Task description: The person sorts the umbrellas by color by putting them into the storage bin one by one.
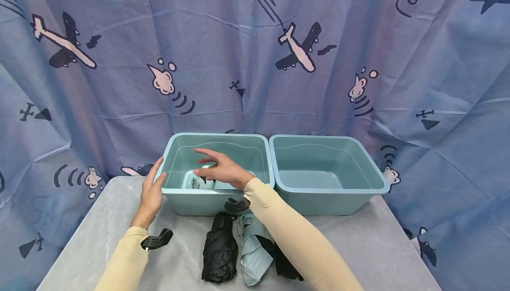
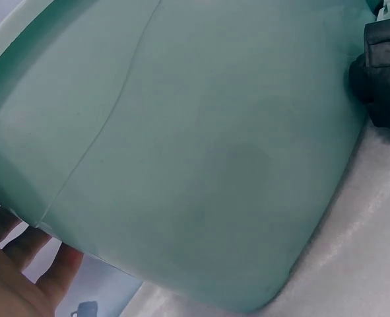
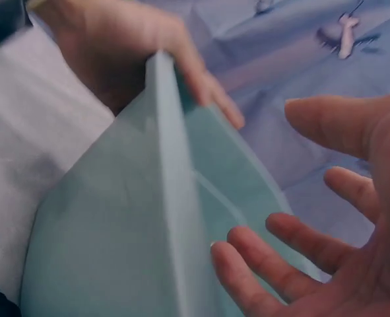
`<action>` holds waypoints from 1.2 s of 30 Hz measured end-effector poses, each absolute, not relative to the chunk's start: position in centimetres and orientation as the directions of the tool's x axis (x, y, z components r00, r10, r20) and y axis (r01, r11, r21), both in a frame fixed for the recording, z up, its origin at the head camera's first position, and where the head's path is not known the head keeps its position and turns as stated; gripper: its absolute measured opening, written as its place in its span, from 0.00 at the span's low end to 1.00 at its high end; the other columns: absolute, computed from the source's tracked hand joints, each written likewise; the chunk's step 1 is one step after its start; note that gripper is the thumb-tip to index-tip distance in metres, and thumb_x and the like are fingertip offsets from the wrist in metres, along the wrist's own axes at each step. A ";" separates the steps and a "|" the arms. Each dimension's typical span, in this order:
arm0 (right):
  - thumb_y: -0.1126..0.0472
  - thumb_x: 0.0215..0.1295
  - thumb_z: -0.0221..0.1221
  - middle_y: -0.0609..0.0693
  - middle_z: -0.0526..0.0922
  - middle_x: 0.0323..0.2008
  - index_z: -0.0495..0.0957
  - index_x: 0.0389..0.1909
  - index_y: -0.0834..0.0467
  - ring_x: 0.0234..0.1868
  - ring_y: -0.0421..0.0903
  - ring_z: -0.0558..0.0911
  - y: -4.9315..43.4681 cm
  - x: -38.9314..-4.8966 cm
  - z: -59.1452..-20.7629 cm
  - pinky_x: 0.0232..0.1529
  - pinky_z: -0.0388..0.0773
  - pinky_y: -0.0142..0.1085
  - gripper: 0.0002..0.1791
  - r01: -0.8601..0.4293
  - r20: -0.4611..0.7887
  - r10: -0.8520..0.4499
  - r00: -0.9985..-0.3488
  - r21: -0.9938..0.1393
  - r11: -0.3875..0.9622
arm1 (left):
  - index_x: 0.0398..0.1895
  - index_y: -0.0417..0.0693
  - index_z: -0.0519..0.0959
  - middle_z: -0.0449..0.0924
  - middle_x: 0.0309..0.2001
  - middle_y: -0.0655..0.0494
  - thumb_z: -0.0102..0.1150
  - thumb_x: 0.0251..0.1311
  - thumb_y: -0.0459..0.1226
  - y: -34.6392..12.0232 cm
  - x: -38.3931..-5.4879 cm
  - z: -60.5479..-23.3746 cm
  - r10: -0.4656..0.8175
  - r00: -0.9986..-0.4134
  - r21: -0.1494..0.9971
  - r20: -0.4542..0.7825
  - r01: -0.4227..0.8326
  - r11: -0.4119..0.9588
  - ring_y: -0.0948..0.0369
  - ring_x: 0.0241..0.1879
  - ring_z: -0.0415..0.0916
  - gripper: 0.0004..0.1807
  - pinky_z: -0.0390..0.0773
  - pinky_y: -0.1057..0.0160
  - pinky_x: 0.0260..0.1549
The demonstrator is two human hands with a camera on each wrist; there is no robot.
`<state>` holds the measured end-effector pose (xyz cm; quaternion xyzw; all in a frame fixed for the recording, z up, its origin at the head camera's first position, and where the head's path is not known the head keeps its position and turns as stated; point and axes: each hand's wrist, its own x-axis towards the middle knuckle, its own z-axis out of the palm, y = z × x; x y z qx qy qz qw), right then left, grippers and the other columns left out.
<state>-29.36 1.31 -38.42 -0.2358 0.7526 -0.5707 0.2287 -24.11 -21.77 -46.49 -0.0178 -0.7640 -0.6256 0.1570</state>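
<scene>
My left hand [image 1: 151, 195] rests at the left side of the left teal bin [image 1: 207, 202], its fingers fairly straight along the rim and outer wall. Over the inside of that bin, my right hand [image 1: 225, 169] hovers with spread, relaxed fingers; the right wrist view shows nothing between the fingers [image 3: 293, 244]. Beneath it on the bin floor lies a white item with dark markings [image 1: 194, 182], partly hidden by the hand. In front of the bin lie a folded black umbrella [image 1: 220, 251] and a pale blue-grey folded umbrella [image 1: 254, 255].
A second teal bin [image 1: 330, 202] stands right beside the first. Another black bundle [image 1: 284, 264] is partly covered by the right forearm. Both bins stand on a grey-white covered table [image 1: 374, 246], before a blue patterned curtain [image 1: 223, 96].
</scene>
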 end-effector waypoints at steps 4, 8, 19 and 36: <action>0.56 0.69 0.66 0.48 0.74 0.65 0.65 0.75 0.36 0.56 0.46 0.81 4.4 -27.4 -37.5 0.56 0.79 0.44 0.36 -0.181 0.008 -0.635 -0.772 -0.961 0.207 | 0.81 0.43 0.52 0.48 0.80 0.46 0.37 0.79 0.34 -21.8 -24.1 -46.4 -0.169 -0.951 0.951 0.258 0.219 0.219 0.48 0.78 0.42 0.29 0.45 0.43 0.74; 0.56 0.70 0.65 0.47 0.74 0.66 0.65 0.75 0.36 0.60 0.49 0.78 7.8 -25.1 -37.0 0.57 0.78 0.44 0.35 -0.246 0.079 -0.635 -0.768 -0.953 0.179 | 0.81 0.43 0.52 0.48 0.80 0.45 0.37 0.79 0.33 -21.8 -24.0 -46.4 -0.167 -0.952 0.951 0.258 0.221 0.215 0.47 0.78 0.42 0.30 0.45 0.43 0.74; 0.59 0.70 0.64 0.57 0.78 0.58 0.69 0.73 0.49 0.56 0.60 0.78 16.9 -19.1 -39.5 0.56 0.78 0.44 0.31 -0.260 0.098 -0.569 -0.816 -0.942 0.212 | 0.81 0.44 0.51 0.47 0.80 0.46 0.37 0.79 0.32 -22.1 -23.9 -46.5 -0.166 -0.951 0.952 0.261 0.225 0.207 0.48 0.79 0.42 0.30 0.44 0.45 0.75; 0.53 0.66 0.68 0.57 0.77 0.45 0.69 0.72 0.58 0.39 0.50 0.75 24.0 -16.4 -49.3 0.39 0.74 0.42 0.36 -0.025 -0.214 -0.396 -0.893 -0.855 0.518 | 0.82 0.45 0.51 0.47 0.80 0.47 0.37 0.79 0.33 -21.8 -23.9 -46.5 -0.159 -0.956 0.955 0.247 0.212 0.207 0.48 0.78 0.42 0.30 0.46 0.44 0.74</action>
